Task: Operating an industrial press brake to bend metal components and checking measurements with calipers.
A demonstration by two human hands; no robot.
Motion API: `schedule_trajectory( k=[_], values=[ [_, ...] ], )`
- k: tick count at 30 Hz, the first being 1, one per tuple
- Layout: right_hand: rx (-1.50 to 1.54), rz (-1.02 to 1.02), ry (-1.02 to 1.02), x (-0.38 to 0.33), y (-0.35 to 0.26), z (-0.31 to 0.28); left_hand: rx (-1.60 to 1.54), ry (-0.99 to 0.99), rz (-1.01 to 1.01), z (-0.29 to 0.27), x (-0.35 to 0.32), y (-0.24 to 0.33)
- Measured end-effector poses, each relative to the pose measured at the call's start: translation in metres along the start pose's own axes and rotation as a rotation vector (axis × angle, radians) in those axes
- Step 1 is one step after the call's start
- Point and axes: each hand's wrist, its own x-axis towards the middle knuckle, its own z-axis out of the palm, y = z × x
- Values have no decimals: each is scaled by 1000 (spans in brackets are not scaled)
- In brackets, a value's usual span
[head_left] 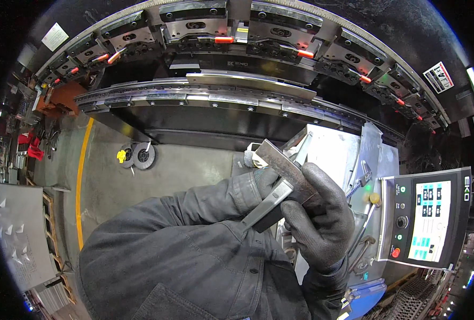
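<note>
My right hand point(325, 224), in a dark glove, is closed on a brown, rusty-looking metal plate point(287, 168), its thumb and fingers pinching the lower right end. The plate is held up tilted in front of my chest. Against its near side slants a thick metal bar point(271, 202) with a bright top and dark flank; whether it is joined to the plate I cannot tell. My left hand point(267, 180), also gloved, is curled close behind the plate and bar. Its fingertips and what they grip are hidden. A pale metal strip point(302, 149) shows just beyond the plate.
Ahead stands a press brake with a lower die rail point(237, 100) and upper clamps with red handles point(224, 40). At right are a white work surface point(325, 144), calipers point(362, 176) and a control panel point(402, 221). Two grey discs point(143, 156) lie left on the floor.
</note>
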Motion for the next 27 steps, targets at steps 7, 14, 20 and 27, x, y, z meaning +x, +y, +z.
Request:
schedule_trajectory(
  k=[7,14,20,27],
  values=[
    [-10,-15,17,3,0,1,188,71,54,-5,-2,-7],
    [-40,-11,-14,0,13,-5,368,140,111,-6,8,-15],
    [84,37,38,5,13,-2,507,196,134,-5,20,-27],
    [97,62,12,7,20,-7,45,148,146,-2,25,-27]
  ],
)
